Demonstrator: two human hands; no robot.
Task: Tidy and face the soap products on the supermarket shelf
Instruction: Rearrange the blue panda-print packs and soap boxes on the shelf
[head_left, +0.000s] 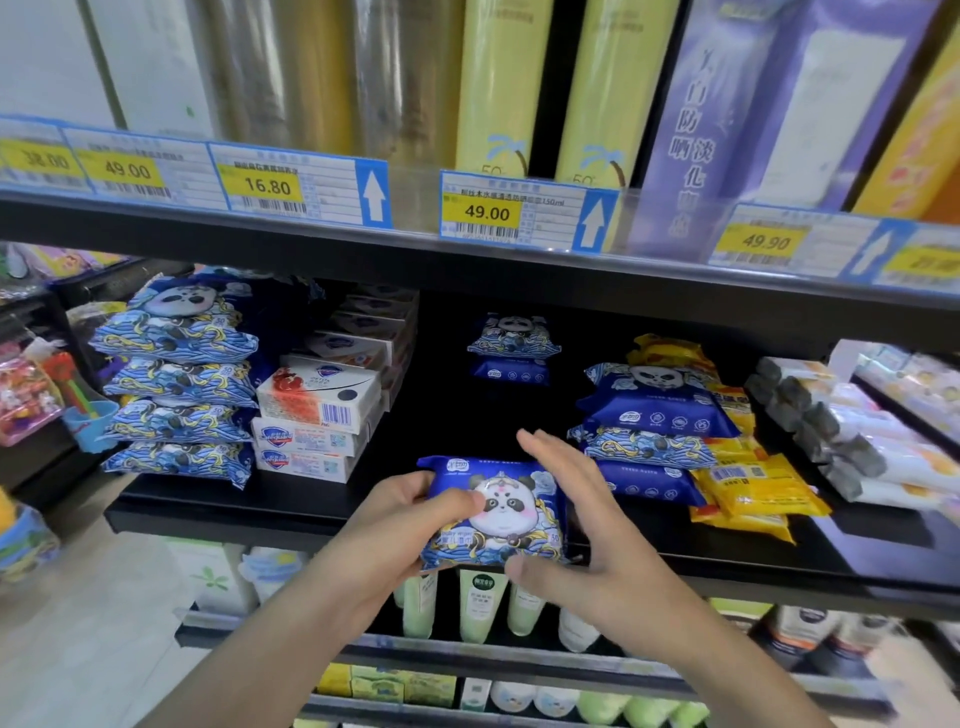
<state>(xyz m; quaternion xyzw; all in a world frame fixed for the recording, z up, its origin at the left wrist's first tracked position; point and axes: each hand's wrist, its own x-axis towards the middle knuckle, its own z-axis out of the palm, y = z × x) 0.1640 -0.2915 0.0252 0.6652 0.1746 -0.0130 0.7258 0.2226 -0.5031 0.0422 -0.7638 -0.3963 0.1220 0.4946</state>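
Observation:
A blue wipes pack with a panda face (498, 514) is held in front of the black middle shelf (363, 506). My left hand (410, 525) grips its left edge, thumb across the front. My right hand (576, 525) touches its right side with fingers straight and spread, thumb under the lower edge. White Safeguard soap boxes (317, 410) are stacked at the left of the shelf, some skewed. Beside them stands a stack of panda wipes packs (176, 379).
More blue panda packs (649, 415) and yellow packs (748, 483) pile up on the right, with two small packs (511, 353) at the back. Price tags line the upper shelf edge (483, 213). Bottles (478, 597) stand on the lower shelf.

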